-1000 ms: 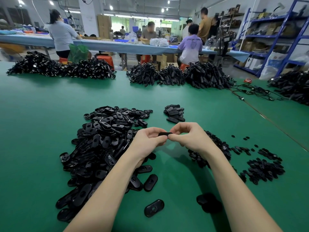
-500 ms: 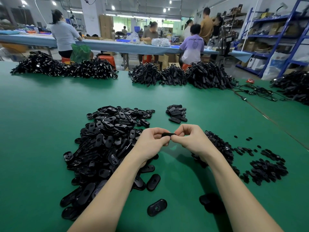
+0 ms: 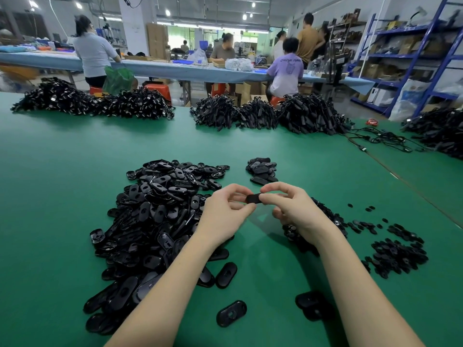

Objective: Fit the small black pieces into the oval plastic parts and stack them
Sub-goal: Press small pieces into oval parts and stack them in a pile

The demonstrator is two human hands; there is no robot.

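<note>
From the head view, we hold one oval plastic part between both hands above the green table. Our left hand has thumb and curled fingers at its left end, and our right hand pinches its right end between thumb and forefinger. Whether a small black piece already sits inside it we cannot tell; the part shows only as a dark slab. To seat a piece well, we judge it best to keep the oval level, support it from beneath with the fingers and press with the thumbs squarely over the recess, so the piece goes in flat rather than cocked. The heap of unfilled ovals lies left of and below the grip, the loose small black pieces lie to its right, and a small stack of finished parts sits just beyond it.

Against half a second ago, the oval has been turned: then it showed edge-on as a thin sliver, now its broader face shows, and our right fingers reach further over it.
</note>
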